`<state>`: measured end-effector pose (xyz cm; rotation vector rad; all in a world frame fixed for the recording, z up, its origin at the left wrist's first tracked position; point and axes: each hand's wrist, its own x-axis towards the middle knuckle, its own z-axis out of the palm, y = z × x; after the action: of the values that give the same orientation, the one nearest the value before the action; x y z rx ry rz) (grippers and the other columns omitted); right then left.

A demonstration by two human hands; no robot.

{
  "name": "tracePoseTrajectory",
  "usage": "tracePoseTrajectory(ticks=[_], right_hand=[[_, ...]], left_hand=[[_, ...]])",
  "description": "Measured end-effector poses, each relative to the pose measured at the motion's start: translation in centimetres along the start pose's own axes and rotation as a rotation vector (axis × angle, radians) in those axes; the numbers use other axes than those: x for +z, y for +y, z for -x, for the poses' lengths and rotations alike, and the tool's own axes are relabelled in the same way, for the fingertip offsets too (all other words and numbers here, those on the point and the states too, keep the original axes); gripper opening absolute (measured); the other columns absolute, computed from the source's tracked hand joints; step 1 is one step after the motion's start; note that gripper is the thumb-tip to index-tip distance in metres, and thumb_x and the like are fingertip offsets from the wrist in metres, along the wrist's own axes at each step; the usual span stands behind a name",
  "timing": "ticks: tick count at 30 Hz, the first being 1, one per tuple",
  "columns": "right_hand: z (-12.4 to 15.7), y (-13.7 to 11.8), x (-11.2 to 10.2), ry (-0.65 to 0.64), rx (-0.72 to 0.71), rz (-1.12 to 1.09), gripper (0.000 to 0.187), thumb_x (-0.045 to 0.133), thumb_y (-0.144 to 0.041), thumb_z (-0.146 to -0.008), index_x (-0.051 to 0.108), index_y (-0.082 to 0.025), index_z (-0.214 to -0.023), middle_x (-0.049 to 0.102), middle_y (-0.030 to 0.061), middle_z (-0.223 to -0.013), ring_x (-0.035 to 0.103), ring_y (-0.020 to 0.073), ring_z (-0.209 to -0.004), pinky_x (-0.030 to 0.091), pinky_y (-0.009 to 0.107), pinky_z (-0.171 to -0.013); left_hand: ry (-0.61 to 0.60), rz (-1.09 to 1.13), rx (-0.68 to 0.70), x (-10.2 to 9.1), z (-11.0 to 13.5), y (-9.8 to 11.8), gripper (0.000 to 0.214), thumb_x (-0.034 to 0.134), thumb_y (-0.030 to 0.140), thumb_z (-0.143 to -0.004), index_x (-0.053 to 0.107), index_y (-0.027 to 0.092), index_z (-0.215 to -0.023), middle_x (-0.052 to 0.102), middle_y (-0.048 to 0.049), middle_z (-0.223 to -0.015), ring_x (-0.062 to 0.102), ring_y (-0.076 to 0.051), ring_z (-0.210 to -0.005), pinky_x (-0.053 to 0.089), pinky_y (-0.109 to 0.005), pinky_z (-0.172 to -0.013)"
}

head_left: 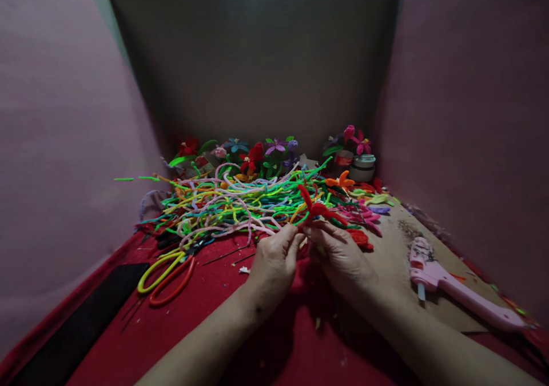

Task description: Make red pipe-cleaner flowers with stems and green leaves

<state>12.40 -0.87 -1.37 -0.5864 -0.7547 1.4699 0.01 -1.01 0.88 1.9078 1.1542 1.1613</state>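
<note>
Between my two hands is a red pipe-cleaner flower [317, 207], its fuzzy petals spread upward and outward. My left hand [277, 254] pinches at its lower left side, thumb and forefinger pressed together. From the right, the fingers of my right hand [338, 254] are closed on its base. The fingertips of both hands nearly meet, and they hide the flower's underside. Just behind lies a big tangled heap of coloured pipe cleaners [244, 197]. More red pipe-cleaner pieces [361, 239] rest beyond my right hand.
Scissors [171, 274] with yellow and red handles lie left on the red cloth [206, 323], beside a black flat strip [86, 329]. A pink glue gun [458, 289] rests on cardboard [394, 260] at right. Finished flowers [253, 157] and a jar [362, 168] stand at the back.
</note>
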Motion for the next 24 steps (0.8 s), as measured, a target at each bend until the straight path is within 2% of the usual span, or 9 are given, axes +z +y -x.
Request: tracePoseTrajectory(ticks=[3, 8, 13, 17, 21, 24], right_hand=[[-0.1, 0.3, -0.1, -0.061, 0.019, -0.010, 0.013, 0.073, -0.025, -0.065, 0.069, -0.020, -0.075, 0.063, -0.0008, -0.067, 0.053, 0.0115, -0.058, 0.042, 0.027, -0.061], [-0.4, 0.6, -0.5, -0.071, 0.050, 0.068, 0.017, 0.070, -0.032, -0.067, 0.066, -0.018, -0.075, 0.055, -0.0028, -0.060, 0.037, 0.0063, -0.046, 0.031, 0.023, -0.046], [-0.3, -0.1, -0.5, -0.092, 0.045, 0.070, 0.015, 0.070, -0.030, -0.068, 0.065, -0.016, -0.071, 0.050, -0.0024, -0.060, 0.035, 0.0063, -0.050, 0.027, 0.021, -0.045], [-0.1, -0.6, -0.3, -0.118, 0.130, 0.038, 0.014, 0.072, -0.028, -0.066, 0.066, -0.019, -0.075, 0.054, -0.0019, -0.061, 0.039, 0.0068, -0.050, 0.030, 0.021, -0.046], [-0.1, -0.3, -0.4, -0.118, 0.104, -0.001, 0.014, 0.072, -0.029, -0.065, 0.065, -0.020, -0.074, 0.055, -0.0028, -0.058, 0.040, 0.0064, -0.048, 0.027, 0.020, -0.043], [-0.2, -0.1, -0.4, -0.098, 0.048, 0.003, 0.015, 0.073, -0.028, -0.065, 0.065, -0.019, -0.073, 0.052, -0.0044, -0.056, 0.035, 0.0051, -0.045, 0.026, 0.020, -0.042]], left_hand=[[-0.080, 0.164, -0.138, 0.0, -0.2, 0.0, 0.024, 0.050, 0.031, -0.081, 0.050, 0.017, -0.061, 0.039, 0.0049, -0.049, 0.032, -0.007, -0.044, 0.024, -0.020, -0.045], [-0.184, 0.547, -0.346, -0.1, -0.6, 0.6, 0.027, 0.052, 0.036, -0.079, 0.043, 0.017, -0.061, 0.035, 0.0084, -0.045, 0.022, -0.002, -0.034, 0.016, -0.017, -0.037], [-0.333, 0.808, -0.414, -0.7, -0.7, 0.5, 0.025, 0.053, 0.037, -0.081, 0.047, 0.016, -0.069, 0.035, 0.0095, -0.044, 0.016, -0.001, -0.032, 0.015, -0.015, -0.033], [-0.436, 0.952, -0.471, -1.1, -0.7, -0.1, 0.019, 0.053, 0.033, -0.082, 0.052, 0.015, -0.075, 0.031, 0.0106, -0.046, 0.011, -0.001, -0.032, 0.015, -0.014, -0.031], [-0.490, 0.960, -0.487, -1.1, -0.8, 0.0, 0.018, 0.053, 0.033, -0.081, 0.052, 0.016, -0.076, 0.031, 0.0105, -0.048, 0.010, -0.001, -0.033, 0.015, -0.014, -0.030], [-0.394, 0.685, -0.397, -0.8, -0.8, 0.5, 0.021, 0.050, 0.037, -0.082, 0.054, 0.016, -0.079, 0.036, 0.0085, -0.048, 0.018, -0.003, -0.034, 0.019, -0.016, -0.034]])
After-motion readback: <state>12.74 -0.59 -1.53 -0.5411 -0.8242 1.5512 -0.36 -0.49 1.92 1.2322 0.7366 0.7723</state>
